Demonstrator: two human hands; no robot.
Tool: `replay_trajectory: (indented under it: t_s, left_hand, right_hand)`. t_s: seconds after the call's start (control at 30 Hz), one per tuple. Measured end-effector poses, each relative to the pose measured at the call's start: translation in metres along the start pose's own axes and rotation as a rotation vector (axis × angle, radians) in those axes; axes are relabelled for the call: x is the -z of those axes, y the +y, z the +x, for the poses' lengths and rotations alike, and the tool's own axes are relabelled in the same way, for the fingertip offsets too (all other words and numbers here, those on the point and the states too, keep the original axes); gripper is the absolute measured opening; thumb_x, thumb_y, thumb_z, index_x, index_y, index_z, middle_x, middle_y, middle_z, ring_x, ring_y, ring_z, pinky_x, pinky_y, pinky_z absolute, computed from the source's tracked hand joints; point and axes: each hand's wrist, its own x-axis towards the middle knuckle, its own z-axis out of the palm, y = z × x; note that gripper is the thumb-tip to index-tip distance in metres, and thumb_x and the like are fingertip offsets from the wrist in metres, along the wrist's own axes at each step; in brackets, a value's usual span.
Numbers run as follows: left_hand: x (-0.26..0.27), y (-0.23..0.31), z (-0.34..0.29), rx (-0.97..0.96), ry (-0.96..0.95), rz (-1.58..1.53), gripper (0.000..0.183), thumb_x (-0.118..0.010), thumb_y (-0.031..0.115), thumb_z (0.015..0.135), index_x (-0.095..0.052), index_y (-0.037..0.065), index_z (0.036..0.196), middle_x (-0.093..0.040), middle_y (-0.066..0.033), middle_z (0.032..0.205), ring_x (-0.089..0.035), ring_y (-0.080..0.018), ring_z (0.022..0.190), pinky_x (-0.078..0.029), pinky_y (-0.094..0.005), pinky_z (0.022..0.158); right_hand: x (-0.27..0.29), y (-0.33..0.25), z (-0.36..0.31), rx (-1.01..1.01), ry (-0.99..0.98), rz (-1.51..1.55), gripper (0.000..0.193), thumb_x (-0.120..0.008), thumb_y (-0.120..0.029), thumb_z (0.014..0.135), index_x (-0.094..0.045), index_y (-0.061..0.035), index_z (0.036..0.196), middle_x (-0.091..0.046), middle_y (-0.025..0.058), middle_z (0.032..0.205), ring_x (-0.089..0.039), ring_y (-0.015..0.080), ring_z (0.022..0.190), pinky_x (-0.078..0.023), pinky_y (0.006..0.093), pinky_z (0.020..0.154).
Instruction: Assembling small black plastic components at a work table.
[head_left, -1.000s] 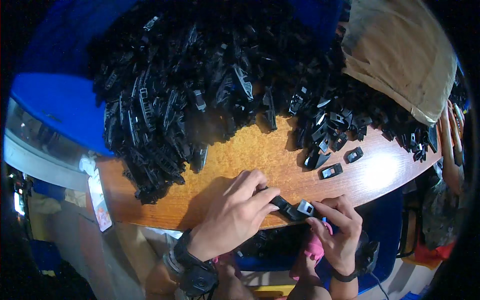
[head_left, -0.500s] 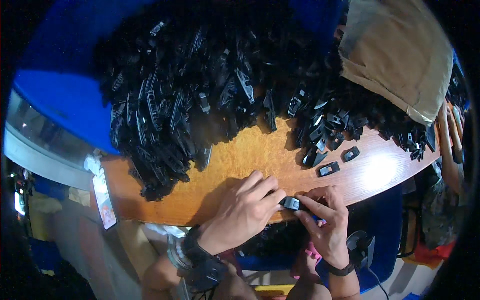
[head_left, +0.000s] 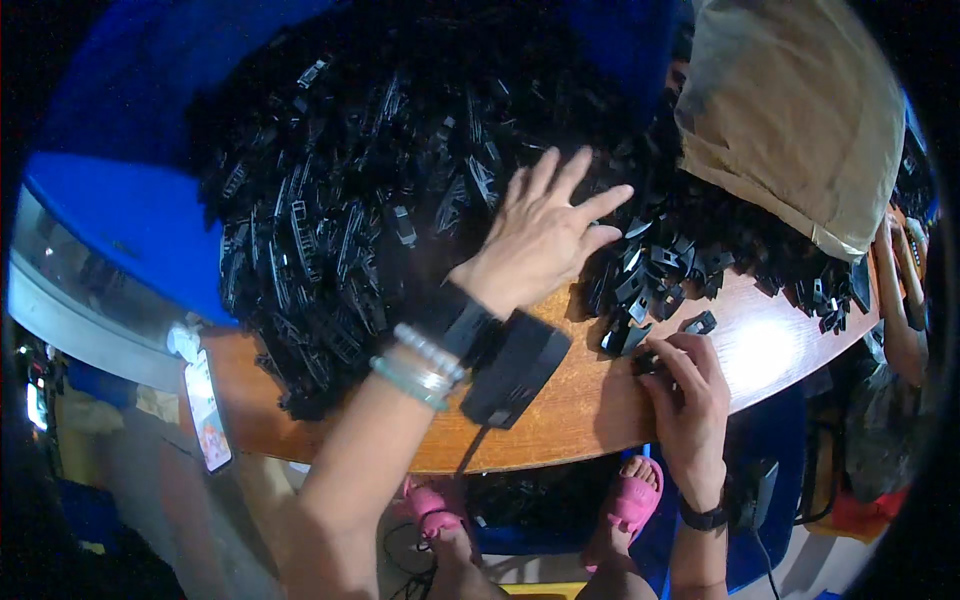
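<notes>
My left hand [head_left: 545, 235] is stretched over the pile of black plastic parts [head_left: 340, 250], its fingers spread and nothing held in them. Whether its fingertips touch the parts, I cannot tell. Low over the table, my right hand [head_left: 695, 390] pinches a small black plastic piece [head_left: 648, 363] between thumb and fingers. Those fingers partly cover the piece. Just beyond them lies another small black piece [head_left: 701, 323]. Several short black and grey pieces [head_left: 650, 275] are heaped between my two hands, toward the far side.
A brown paper sheet [head_left: 790, 120] covers parts at the far right. The wooden table [head_left: 520, 440] has a curved front edge. A phone [head_left: 206, 415] lies at its left end. A black box with a cable [head_left: 518, 370] is strapped at my left wrist. Another person's arm [head_left: 900, 300] shows at right.
Both hands were together on a small black and grey piece near the front edge. My left hand has let go, opened and reached over the pile; my right has moved right and away from me.
</notes>
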Motion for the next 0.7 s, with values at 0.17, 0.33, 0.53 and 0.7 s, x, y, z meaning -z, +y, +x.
replay_trajectory:
  t_s: [0.17,0.33,0.53,0.7]
  left_hand:
    - [0.000,0.002,-0.012,0.006,-0.280,-0.129,0.045,-0.054,0.024,0.097,-0.048,0.016,0.140,-0.051,-0.0214,0.136,-0.046,-0.0335,0.127,-0.027,-0.0528,0.111]
    - [0.028,0.028,-0.052,-0.024,-0.314,-0.039,0.052,-0.057,0.017,0.091,-0.045,0.015,0.142,-0.046,-0.0224,0.139,-0.046,-0.0375,0.126,-0.028,-0.0552,0.110]
    - [0.059,0.052,-0.087,-0.027,-0.407,0.027,0.056,-0.063,0.017,0.087,-0.047,0.014,0.141,-0.045,-0.0229,0.140,-0.044,-0.0383,0.127,-0.029,-0.0551,0.110]
    - [0.071,0.056,-0.089,0.043,-0.313,-0.166,0.053,-0.065,0.013,0.084,-0.050,0.005,0.135,-0.049,-0.0219,0.133,-0.046,-0.0393,0.124,-0.035,-0.0511,0.107]
  right_hand:
    - [0.003,-0.003,-0.006,0.153,-0.079,0.044,0.029,-0.070,0.002,0.076,-0.065,-0.0023,0.105,-0.059,0.0145,0.097,-0.062,0.0327,0.083,-0.052,0.0385,0.071]
    - [0.003,-0.017,-0.023,0.120,-0.246,0.343,0.037,-0.076,-0.002,0.074,-0.060,-0.0008,0.108,-0.060,0.0166,0.098,-0.064,0.0341,0.087,-0.053,0.0392,0.073]
    - [-0.016,-0.028,-0.021,0.283,-0.173,0.319,0.039,-0.077,-0.005,0.071,-0.060,-0.0032,0.105,-0.060,0.0133,0.094,-0.059,0.0313,0.081,-0.045,0.0395,0.070]
    - [-0.003,-0.024,-0.029,0.127,-0.164,0.268,0.039,-0.077,-0.004,0.067,-0.060,-0.0047,0.102,-0.060,0.0114,0.091,-0.057,0.0303,0.083,-0.042,0.0396,0.072]
